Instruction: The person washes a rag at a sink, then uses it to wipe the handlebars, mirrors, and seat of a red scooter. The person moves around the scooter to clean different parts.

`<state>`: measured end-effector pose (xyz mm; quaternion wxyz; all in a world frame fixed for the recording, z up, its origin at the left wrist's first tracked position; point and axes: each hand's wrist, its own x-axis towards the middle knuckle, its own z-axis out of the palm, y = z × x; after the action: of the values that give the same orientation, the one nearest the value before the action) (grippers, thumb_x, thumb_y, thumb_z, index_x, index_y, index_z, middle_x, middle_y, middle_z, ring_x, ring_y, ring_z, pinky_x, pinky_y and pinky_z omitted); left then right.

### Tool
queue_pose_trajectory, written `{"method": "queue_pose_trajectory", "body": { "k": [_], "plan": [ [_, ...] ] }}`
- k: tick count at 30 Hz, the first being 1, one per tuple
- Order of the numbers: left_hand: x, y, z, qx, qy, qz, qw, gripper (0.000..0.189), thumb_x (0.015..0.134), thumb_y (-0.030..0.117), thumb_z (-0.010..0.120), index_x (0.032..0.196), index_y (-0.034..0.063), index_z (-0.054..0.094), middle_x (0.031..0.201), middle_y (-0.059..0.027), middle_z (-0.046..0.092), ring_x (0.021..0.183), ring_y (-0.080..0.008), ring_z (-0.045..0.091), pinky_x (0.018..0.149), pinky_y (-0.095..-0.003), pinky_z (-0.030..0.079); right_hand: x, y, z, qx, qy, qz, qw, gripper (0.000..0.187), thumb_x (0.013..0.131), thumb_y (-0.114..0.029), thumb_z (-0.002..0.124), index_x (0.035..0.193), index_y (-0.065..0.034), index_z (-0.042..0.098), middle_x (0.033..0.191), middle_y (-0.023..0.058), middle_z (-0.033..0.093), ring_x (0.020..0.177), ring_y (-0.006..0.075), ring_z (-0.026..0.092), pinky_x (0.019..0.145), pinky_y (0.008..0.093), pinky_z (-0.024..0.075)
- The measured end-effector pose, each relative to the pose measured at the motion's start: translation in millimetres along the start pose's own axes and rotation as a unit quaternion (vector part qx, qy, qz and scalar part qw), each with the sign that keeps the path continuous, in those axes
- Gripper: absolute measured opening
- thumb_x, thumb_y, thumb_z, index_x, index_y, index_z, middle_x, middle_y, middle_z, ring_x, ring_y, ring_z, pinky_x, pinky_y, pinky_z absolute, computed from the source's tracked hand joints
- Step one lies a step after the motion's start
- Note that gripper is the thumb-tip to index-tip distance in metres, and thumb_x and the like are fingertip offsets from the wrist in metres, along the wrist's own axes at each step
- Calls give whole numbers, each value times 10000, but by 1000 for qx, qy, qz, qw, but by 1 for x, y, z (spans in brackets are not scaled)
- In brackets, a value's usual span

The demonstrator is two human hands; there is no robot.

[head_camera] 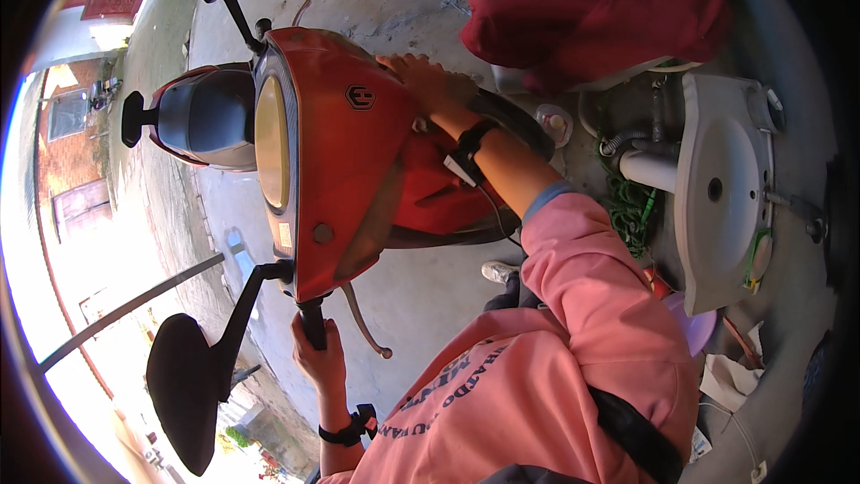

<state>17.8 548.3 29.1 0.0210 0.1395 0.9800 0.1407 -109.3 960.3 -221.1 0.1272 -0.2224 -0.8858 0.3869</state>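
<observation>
A red electric scooter (336,121) fills the middle of the view, its handlebar crosswise at left centre and its black seat (218,117) beyond. My left hand (319,356) is wrapped around the black handlebar grip (312,323) at the near end, beside a bare brake lever (363,323). My right hand (437,84) lies palm down with fingers extended on the far edge of the red front panel, close to the black front fender (514,117). Black bands circle both wrists. A small white box (463,170) with a dark cable hangs at the right wrist.
Two black mirrors (185,390) stick out from the handlebar. A white pedestal washbasin (719,195) stands at right, with a green hose (628,212) by its base. Dark red cloth (591,13) drapes over something at upper right. A purple basin (692,323) sits behind my arm.
</observation>
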Motion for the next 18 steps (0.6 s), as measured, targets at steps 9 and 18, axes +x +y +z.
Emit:
{"method": "queue_pose_trajectory", "body": {
  "k": [9,18],
  "plan": [
    [3,-4,3,7,3,-1,1000,444,814,167,711,1211,50,551,865,-164,659,730,-376,647,673,-452,504,-36,219,62,-24,-147,62,987,569,982,-444,447,1468,-149,425,1407,134,530,1243,311,533,1012,391,428],
    [3,-2,1,-7,5,-8,1000,430,810,168,710,1202,66,565,872,-184,675,746,-404,656,666,-455,508,-179,264,17,448,3,519,728,473,1040,-309,442,1444,-62,438,1385,124,534,1176,268,556,975,412,458]
  ]
}}
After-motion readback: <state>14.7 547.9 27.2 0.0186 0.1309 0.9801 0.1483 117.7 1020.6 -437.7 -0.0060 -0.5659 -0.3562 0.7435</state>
